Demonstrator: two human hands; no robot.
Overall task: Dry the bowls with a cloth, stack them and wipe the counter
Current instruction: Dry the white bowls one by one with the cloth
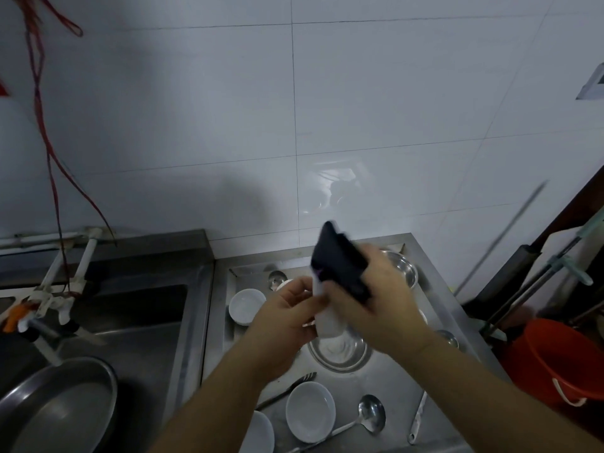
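Blurring hides much of the small white bowl (328,317), held on edge above the steel counter (385,390) by the left hand (287,322), fingers curled round its rim. The right hand (376,299) grips a dark cloth (340,259) against it. More white bowls (310,411) lie below, one cut off. A steel sink (130,322) adjoins white wall tiles (392,109).

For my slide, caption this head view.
Left hand holds a white bowl while the right hand wipes it with a dark cloth over the steel counter.
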